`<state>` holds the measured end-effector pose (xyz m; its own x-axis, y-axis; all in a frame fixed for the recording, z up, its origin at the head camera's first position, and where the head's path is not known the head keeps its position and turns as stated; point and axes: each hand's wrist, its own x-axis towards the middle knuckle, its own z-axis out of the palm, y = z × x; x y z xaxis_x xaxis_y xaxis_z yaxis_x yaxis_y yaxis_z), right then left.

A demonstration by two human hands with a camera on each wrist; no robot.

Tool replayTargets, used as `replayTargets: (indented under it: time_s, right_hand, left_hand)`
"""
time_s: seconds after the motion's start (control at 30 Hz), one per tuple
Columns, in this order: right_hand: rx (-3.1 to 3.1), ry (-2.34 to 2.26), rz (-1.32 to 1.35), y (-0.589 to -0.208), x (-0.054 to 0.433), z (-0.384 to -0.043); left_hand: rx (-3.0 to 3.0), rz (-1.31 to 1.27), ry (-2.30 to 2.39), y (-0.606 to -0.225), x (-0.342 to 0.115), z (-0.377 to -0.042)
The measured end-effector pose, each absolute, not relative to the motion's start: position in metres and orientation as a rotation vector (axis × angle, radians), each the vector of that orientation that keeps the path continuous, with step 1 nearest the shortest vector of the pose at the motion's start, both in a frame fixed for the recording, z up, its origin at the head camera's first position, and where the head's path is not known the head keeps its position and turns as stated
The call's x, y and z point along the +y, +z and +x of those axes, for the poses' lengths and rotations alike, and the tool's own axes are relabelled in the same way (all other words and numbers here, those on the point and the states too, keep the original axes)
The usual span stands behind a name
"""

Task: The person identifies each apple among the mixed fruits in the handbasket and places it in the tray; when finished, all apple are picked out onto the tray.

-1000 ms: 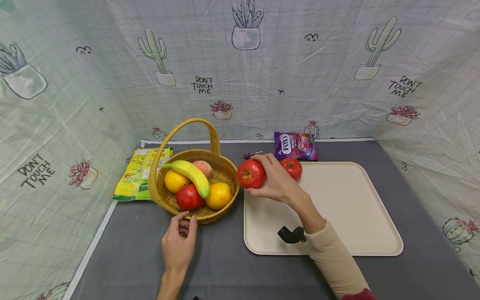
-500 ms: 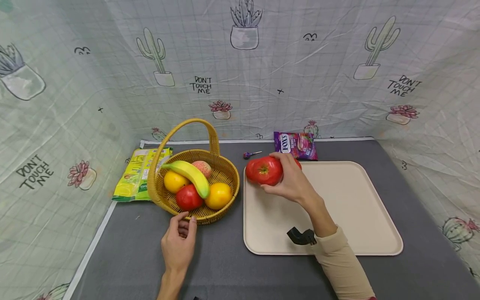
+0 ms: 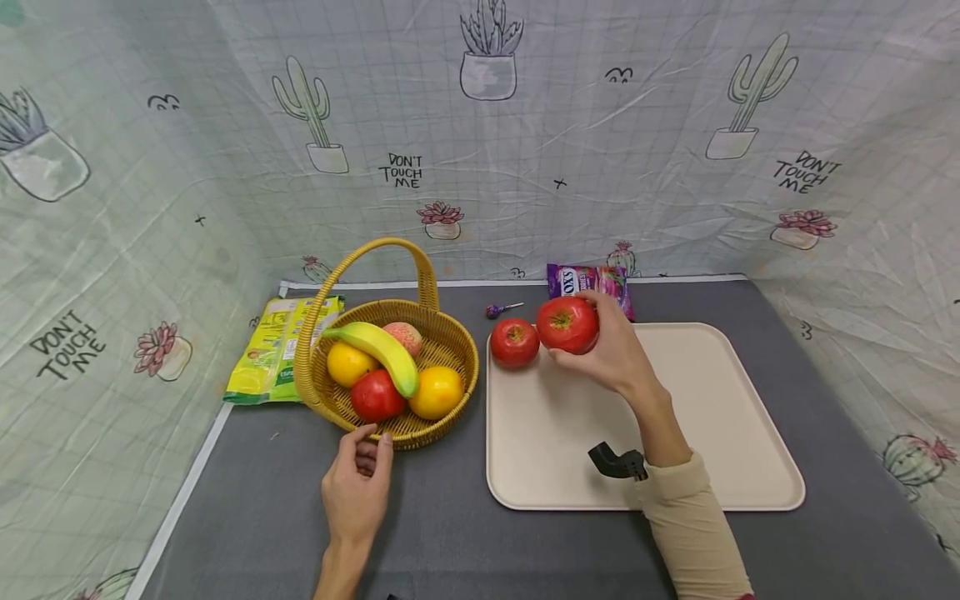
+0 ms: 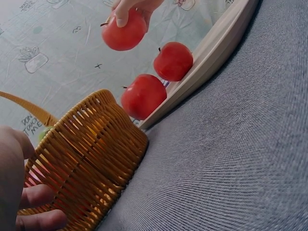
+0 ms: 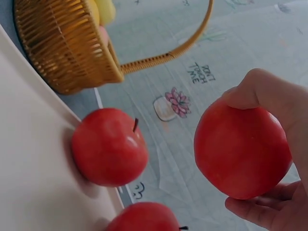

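Note:
My right hand (image 3: 611, 346) grips a red apple (image 3: 567, 325) above the far left part of the beige tray (image 3: 645, 433). Below and left of it, another red apple (image 3: 515, 342) rests in the tray's far left corner. A further apple (image 4: 173, 61) on the tray shows in the left wrist view; the held one hides it from the head camera. My left hand (image 3: 358, 487), fingers loosely curled, rests at the near rim of a yellow wicker basket (image 3: 420, 433). Inside the basket are a banana (image 3: 378, 350), two oranges (image 3: 437, 392), a peach (image 3: 406, 337) and a red apple (image 3: 377, 395).
Behind the tray lies a purple candy bag (image 3: 621, 287). A small lollipop (image 3: 501, 310) is on the dark table between bag and basket. A yellow-green packet (image 3: 270, 354) lies left of the basket, whose handle (image 3: 393, 243) arches high. Printed cloth surrounds the table.
My right hand has carried its apple rightward from beside the basket, over the tray. An apple now shows at the tray's left corner, uncovered. My left hand has stayed still.

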<state>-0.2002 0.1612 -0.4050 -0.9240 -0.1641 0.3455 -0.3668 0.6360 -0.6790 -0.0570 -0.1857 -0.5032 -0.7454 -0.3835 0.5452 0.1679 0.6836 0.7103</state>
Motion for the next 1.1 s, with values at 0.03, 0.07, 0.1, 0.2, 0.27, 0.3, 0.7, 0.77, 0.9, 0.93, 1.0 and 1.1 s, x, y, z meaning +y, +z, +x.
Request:
replayTargets:
  time_s: [0.03, 0.07, 0.1, 0.2, 0.27, 0.3, 0.7, 0.77, 0.9, 0.93, 1.0, 1.1]
  right_hand:
    - [-2.604, 1.179, 0.410, -0.405, 0.164, -0.201]
    - [-2.606, 1.187, 0.384, -0.405, 0.166, -0.201]
    - [-2.610, 1.192, 0.358, -0.405, 0.169, -0.202]
    - [-2.620, 1.205, 0.290, -0.405, 0.175, -0.204]
    - [-2.624, 1.201, 0.251, -0.405, 0.180, -0.205]
    - [-2.622, 1.201, 0.236, -0.405, 0.182, -0.206]
    - [-2.575, 1.213, 0.103, -0.411, 0.208, -0.213]
    - [-2.574, 1.215, 0.076, -0.413, 0.213, -0.214]
    - [-2.584, 1.208, 0.018, -0.418, 0.223, -0.216]
    - [-2.590, 1.208, -0.001, -0.419, 0.226, -0.217]
    - [-2.600, 1.214, -0.038, -0.422, 0.231, -0.218]
    - [-2.610, 1.225, -0.089, -0.427, 0.238, -0.219]
  left_hand:
    - [-2.195, 0.165, -1.019, -0.503, -0.186, -0.057]
    - [-2.195, 0.166, -1.019, -0.503, -0.186, -0.057]
    - [-2.196, 0.168, -1.019, -0.503, -0.186, -0.057]
    - [-2.198, 0.173, -1.019, -0.503, -0.185, -0.057]
    - [-2.199, 0.177, -1.017, -0.503, -0.185, -0.057]
    - [-2.199, 0.177, -1.017, -0.503, -0.185, -0.057]
    - [-2.199, 0.179, -1.021, -0.503, -0.185, -0.057]
    - [-2.202, 0.182, -1.025, -0.502, -0.186, -0.057]
    - [-2.201, 0.180, -1.027, -0.502, -0.185, -0.056]
    - [-2.200, 0.178, -1.027, -0.502, -0.185, -0.057]
    - [-2.197, 0.172, -1.026, -0.501, -0.184, -0.057]
    - [-2.196, 0.168, -1.029, -0.501, -0.184, -0.057]
